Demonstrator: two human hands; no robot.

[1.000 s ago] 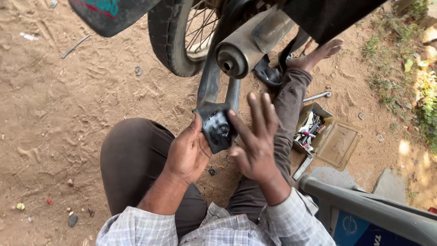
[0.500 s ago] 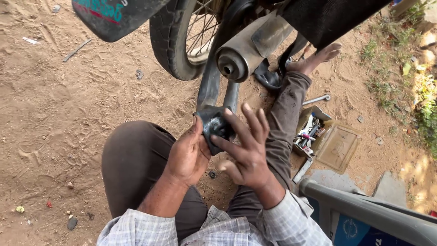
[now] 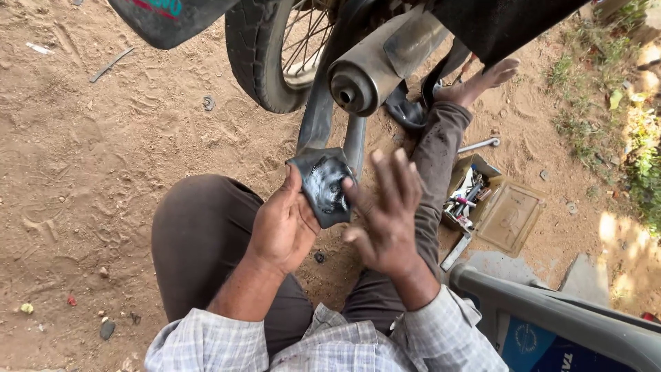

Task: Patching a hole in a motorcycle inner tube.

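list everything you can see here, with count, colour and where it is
folded black rubber inner tube: 1, black, shiny wet patch, held between the hands
motorcycle rear wheel: 1, black tyre, top centre
metal exhaust pipe: 1, grey, top centre
open box of tools: 1, tan, ground at right
flat box lid: 1, tan, beside the box
spanner: 1, silver, on dirt above the box
left hand: grips the tube
right hand: open, fingers spread, at the tube's right edge

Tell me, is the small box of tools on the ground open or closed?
Open. The tool box shows its tools from above, and its flat lid lies spread beside it on the dirt.
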